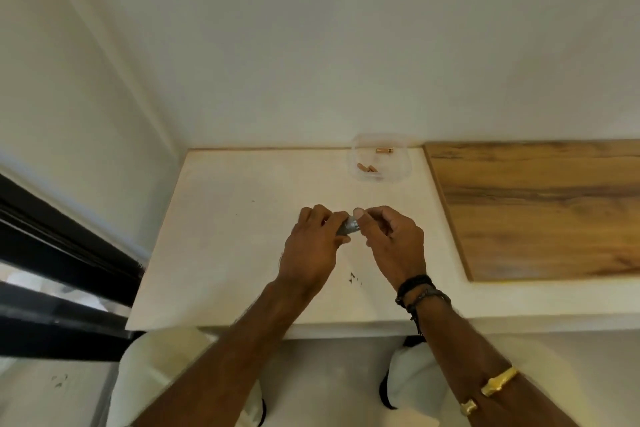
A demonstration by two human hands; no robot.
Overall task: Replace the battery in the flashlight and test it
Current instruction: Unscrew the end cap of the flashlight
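I'm watching the left hand [311, 246] wrapping round the little grey flashlight [348, 227], holding it just above the table [225, 236], while the right hand [391, 239] is pinching its right end between thumb and fingertips. I'm judging this as cap work, opening or closing I can't tell, with testing not yet done. Beyond the flashlight, batteries [369, 168] are lying in a clear tub [408, 163]. Right of it, a wooden board [536, 208] is lying flat. Nothing is blocking the hands.
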